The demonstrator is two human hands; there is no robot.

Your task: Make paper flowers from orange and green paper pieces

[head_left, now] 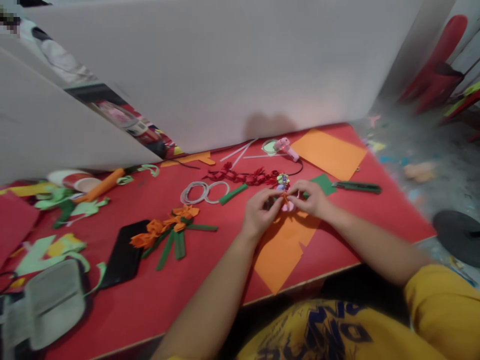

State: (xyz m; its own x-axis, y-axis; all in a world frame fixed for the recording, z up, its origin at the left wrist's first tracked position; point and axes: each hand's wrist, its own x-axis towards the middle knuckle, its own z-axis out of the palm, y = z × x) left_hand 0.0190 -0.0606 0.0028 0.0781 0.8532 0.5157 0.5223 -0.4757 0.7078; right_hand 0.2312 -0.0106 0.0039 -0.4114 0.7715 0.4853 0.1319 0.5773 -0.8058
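Both hands meet above the red table (210, 280). My left hand (260, 212) and my right hand (313, 200) are closed in a pinch, fingertips close together on a small orange paper piece (285, 198). Its exact shape is partly covered by the fingers. Small purple, green and pink paper bits (283, 180) show just behind the fingertips; whether they touch the hands I cannot tell. Beneath the hands lies a larger orange paper sheet (281, 260) with a notched edge. A green paper piece (324, 184) sits beside my right hand.
A pink glue gun (287, 148) with a black cord lies at the back, near another orange sheet (330, 152). The green cutter knife (358, 187) is at right. Leftward are curled red paper strips (240, 174), white rings (195, 192), orange paper flowers (165, 227), a black phone (127, 252) and a grey case (56, 305).
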